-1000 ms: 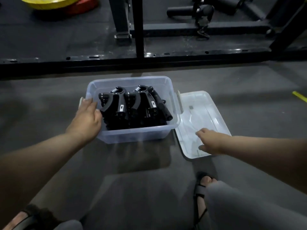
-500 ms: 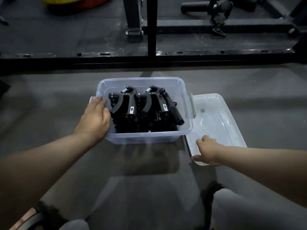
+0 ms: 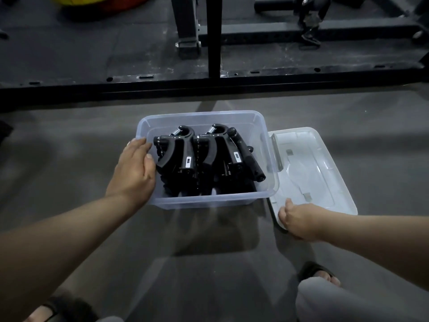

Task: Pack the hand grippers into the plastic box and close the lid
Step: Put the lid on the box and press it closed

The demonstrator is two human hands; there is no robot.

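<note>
right hand (image 3: 299,220) has slid from the top of the lid (image 3: 325,147) to its near corner beside the box (image 3: 199,114) and now pinches it, thumb on top; left hand (image 3: 133,173) still flat, fingers straight, on the box's left rim; hand grippers (image 3: 204,159) sit inside the box, so only closing remains. Right fingers under the lid hidden; gripper count unclear.

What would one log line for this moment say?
left hand rests on plastic box rim | right hand grips lid corner | hand grippers inside box | lid not yet on
</note>
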